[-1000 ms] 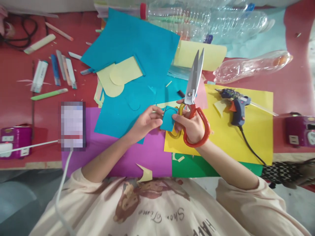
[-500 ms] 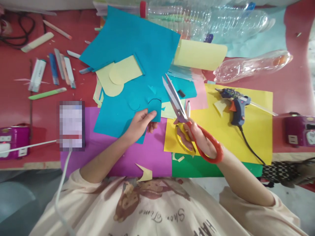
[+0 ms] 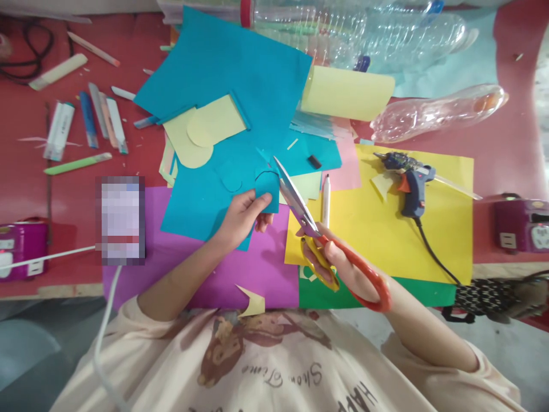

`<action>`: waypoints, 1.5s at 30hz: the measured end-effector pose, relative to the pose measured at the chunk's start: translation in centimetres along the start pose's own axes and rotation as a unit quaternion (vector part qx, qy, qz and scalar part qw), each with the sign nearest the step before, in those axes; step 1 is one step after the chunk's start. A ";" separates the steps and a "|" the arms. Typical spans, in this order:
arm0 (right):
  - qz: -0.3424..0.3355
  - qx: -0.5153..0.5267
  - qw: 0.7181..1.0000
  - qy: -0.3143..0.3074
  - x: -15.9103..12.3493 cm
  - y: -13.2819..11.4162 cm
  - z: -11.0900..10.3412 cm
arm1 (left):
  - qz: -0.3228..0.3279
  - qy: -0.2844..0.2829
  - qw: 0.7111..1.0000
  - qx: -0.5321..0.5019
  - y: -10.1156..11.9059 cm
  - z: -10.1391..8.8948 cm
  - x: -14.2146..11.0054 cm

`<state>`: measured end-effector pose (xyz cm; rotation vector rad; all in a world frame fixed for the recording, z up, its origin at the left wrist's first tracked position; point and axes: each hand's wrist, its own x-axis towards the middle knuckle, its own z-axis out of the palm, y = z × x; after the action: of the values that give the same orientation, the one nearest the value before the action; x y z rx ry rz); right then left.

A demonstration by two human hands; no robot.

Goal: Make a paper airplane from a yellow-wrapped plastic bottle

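Note:
Between the thumb and fingers of my left hand (image 3: 246, 217) is a small piece of blue paper (image 3: 266, 191) with a dark curved line near its top edge. My right hand (image 3: 343, 263) grips a pair of scissors (image 3: 300, 209) by its red and yellow handles. The slightly parted blades point up and left, close beside the right edge of the piece. Beneath the left hand lies a larger blue sheet (image 3: 193, 206) with a curved outline drawn on it. Pale yellow cut-outs with rounded ends (image 3: 217, 123) rest further back on blue paper.
A glue gun (image 3: 414, 183) lies on a yellow sheet (image 3: 446, 229) at right, its cord running to the front edge. Clear plastic bottles (image 3: 343, 34) fill the back. Several markers (image 3: 88, 120) and a phone (image 3: 122, 220) are at left. A white marker (image 3: 326, 200) lies near the scissors.
The scissors in my right hand have moved left and down toward the small blue piece, their blades closing somewhat. My left hand keeps its hold. A thin paper strip now shows on the blue sheet.

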<state>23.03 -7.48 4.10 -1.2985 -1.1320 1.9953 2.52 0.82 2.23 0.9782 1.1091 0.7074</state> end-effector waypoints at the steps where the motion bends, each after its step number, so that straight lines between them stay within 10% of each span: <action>1: 0.002 -0.006 1.000 -0.007 0.1 0.0 0.1 | -0.001 0.000 1.000 0.001 0.0 0.0 0.0; 45: 0.010 -0.032 0.999 -0.003 0.9 -0.5 -0.1 | -0.027 -0.002 1.000 -0.002 0.2 -0.3 0.1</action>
<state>22.68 -6.50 4.02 -1.3412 -1.1997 1.9930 2.25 1.10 2.33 0.9419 1.1257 0.6641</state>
